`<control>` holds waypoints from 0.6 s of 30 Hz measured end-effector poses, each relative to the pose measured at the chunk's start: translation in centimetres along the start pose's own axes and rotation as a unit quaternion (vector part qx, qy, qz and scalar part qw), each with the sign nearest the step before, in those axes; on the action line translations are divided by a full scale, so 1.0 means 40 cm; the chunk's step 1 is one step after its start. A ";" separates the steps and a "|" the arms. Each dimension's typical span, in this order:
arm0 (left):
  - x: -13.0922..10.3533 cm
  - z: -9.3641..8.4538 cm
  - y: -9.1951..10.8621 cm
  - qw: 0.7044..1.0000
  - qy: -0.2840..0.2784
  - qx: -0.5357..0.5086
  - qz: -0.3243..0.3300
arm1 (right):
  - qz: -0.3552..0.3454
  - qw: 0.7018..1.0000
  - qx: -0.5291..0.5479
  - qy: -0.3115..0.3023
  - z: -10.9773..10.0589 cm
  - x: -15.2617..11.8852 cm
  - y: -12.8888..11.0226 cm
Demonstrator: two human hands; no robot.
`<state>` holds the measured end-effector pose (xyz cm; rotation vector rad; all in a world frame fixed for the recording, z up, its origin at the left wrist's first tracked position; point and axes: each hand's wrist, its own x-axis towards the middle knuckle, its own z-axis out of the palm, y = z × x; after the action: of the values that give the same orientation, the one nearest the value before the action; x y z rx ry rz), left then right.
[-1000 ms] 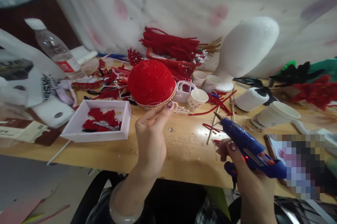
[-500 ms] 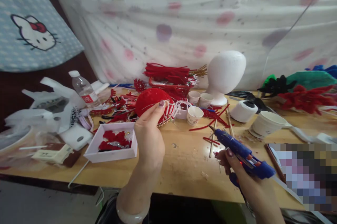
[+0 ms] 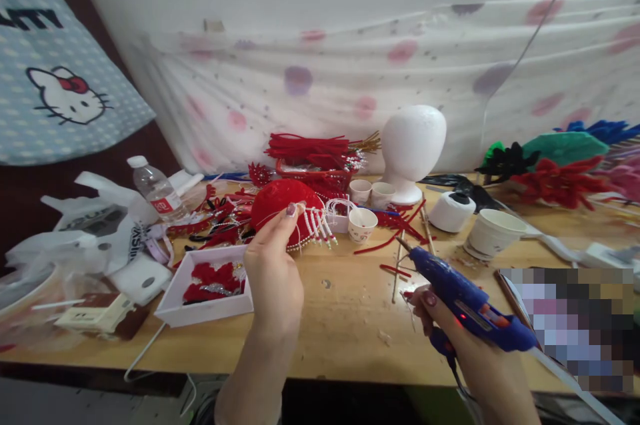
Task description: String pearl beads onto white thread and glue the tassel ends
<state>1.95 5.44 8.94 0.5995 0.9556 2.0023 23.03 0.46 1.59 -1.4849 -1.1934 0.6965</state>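
My left hand (image 3: 276, 265), thumb and fingertips pinched together, holds one end of a white beaded fringe (image 3: 318, 224). Its short strands hang to the right. Behind the fringe sits a rounded red velvety form (image 3: 283, 197) with a line of beads along its lower edge. My right hand (image 3: 463, 338) grips a blue hot glue gun (image 3: 450, 285) with a lit red light. The nozzle points up and left, apart from the fringe. A thin metal piece (image 3: 409, 302) shows by the right fingertips; its kind is unclear.
A white open box (image 3: 205, 315) holds red pieces at left. White paper cups (image 3: 363, 225) stand near a foam head (image 3: 414, 148). A thread spool (image 3: 451, 210) and larger cup (image 3: 493, 233) stand right. Red stems and sticks (image 3: 397, 272) lie mid-table. A bottle (image 3: 157, 192) stands left.
The view has shifted slightly, and the fringe strands now hang more plainly in sight. The glue gun has moved a little right and lower, still in my right hand.
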 end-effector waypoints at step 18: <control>-0.170 -0.062 -0.141 0.977 -0.003 0.044 -0.208 | 0.080 0.991 0.082 -0.076 0.099 -0.031 -0.080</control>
<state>6.63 0.91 2.48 0.4104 1.0714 1.5927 18.08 0.56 3.35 -1.4191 -1.1100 1.0080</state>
